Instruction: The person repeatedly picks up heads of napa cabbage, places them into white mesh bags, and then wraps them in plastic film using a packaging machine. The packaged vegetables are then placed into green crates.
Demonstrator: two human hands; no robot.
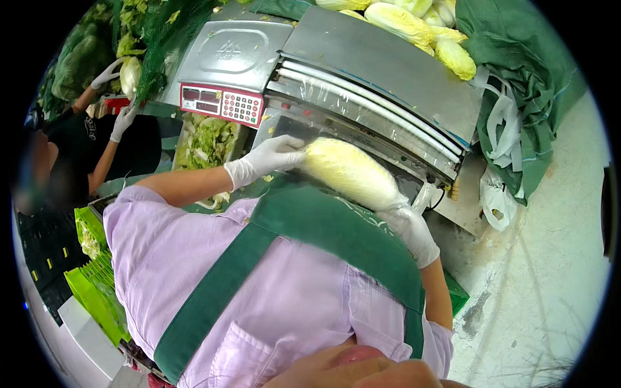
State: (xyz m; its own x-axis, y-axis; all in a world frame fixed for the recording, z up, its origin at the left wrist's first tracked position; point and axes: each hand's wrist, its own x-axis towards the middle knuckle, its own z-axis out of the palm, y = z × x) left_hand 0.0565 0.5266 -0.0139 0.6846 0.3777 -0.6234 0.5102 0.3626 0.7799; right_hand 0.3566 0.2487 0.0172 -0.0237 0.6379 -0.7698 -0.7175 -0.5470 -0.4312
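A pale yellow napa cabbage (pixel 353 172) wrapped in clear film lies crosswise before my chest, held at both ends. My left hand (pixel 271 157), in a white glove, grips its left end. At the other end, my gloved right hand (pixel 412 228) closes around the base; some of its fingers are hidden. Just beyond the cabbage stands a film wrapping machine (pixel 383 58) with white rollers (pixel 368 106) and clear film stretched across its front.
Left of the wrapper is a scale (pixel 220 104) with a keypad. Cabbage trimmings (pixel 208 140) fill a bin below it. Unwrapped napa cabbages (pixel 402 24) lie behind the machine. At far left, a co-worker's gloved hands (pixel 119 97) hold another cabbage. Green crates (pixel 92 300) stand lower left.
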